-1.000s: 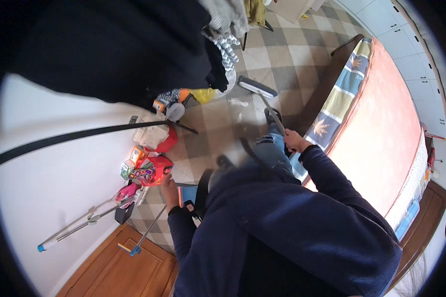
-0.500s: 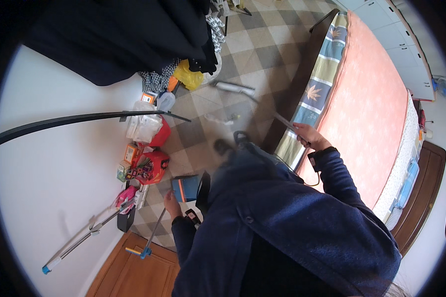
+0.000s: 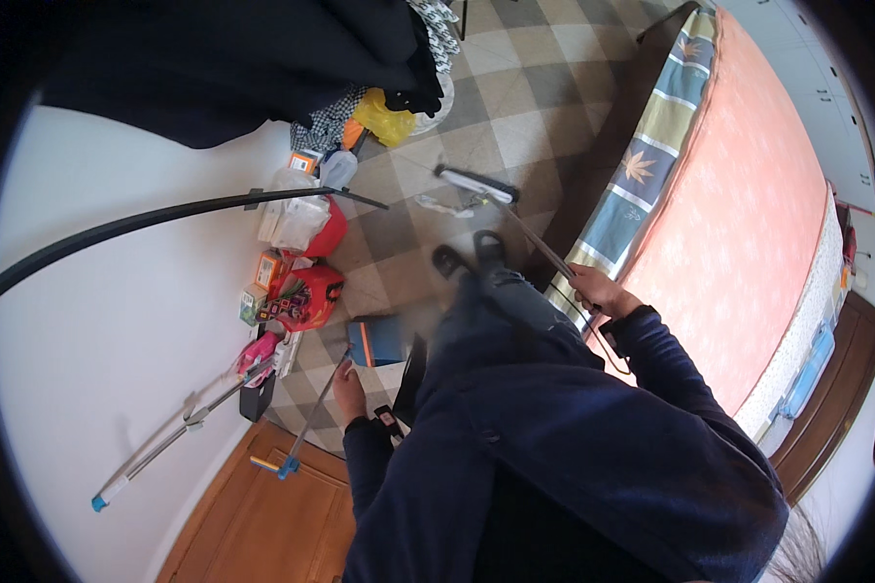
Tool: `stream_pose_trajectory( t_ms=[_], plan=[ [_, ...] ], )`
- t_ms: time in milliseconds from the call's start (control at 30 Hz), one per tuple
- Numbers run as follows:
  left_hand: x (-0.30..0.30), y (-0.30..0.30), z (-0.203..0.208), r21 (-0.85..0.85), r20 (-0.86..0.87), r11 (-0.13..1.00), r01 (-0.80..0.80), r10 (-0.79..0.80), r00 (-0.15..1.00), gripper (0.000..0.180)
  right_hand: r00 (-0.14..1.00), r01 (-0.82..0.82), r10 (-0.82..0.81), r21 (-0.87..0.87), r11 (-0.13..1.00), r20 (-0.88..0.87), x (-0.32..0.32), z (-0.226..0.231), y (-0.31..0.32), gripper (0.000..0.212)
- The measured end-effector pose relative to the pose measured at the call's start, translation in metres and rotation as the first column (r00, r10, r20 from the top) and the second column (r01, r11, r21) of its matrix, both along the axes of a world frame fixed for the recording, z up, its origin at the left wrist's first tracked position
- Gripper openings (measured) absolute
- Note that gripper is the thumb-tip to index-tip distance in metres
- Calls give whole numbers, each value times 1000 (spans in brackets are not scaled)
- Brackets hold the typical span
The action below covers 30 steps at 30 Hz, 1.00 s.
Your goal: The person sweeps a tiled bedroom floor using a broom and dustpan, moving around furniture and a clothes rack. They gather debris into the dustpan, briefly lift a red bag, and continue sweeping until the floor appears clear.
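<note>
My right hand is closed round the grey stick of a broom, beside the bed. The broom's long, narrow white-and-dark head rests on the checked floor, touching or very near some white scraps. At lower left, my left hand grips the thin stick of a blue dustpan with an orange stripe. The pan is beside my left leg, and the stick's far end carries a blue-and-yellow piece. My dark shoes stand just behind the scraps.
A bed with a pink cover fills the right side. Along the left wall stand red bags, small boxes and a yellow bag. Dark clothes hang above. A metal pole leans on the wall near a wooden door.
The broom head, blurred before, has swung round and come close to the scraps. My right hand has moved slightly down and left. The dustpan stays in my left hand.
</note>
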<state>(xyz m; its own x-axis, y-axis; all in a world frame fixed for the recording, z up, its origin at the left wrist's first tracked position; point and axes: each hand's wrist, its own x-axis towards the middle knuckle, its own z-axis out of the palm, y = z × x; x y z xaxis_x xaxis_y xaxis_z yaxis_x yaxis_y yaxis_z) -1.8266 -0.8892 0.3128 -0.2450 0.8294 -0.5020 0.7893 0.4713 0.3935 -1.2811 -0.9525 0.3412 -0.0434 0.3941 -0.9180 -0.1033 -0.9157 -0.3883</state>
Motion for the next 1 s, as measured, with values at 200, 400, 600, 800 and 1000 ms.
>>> stream_pose_trajectory(
  t_ms=[200,400,600,800,1000],
  plan=[
    [-3,-18,8,32,1,997,-68,68,998,29,1000,3,-1,113,994,-18,-6,10,50,15],
    [-36,-30,16,1,-6,994,-113,113,994,29,932,-288,253,109,951,258,-82,-36,100,18],
    [-99,-37,13,38,-4,992,-122,122,992,30,1000,10,-14,128,992,28,-152,-45,106,23],
    [-159,-49,4,36,73,983,-178,175,982,28,976,-13,-35,219,976,213,-268,-107,155,32],
    [-207,-62,15,-15,85,972,-233,233,969,27,935,-232,156,217,948,319,-341,-142,187,39]
  ],
)
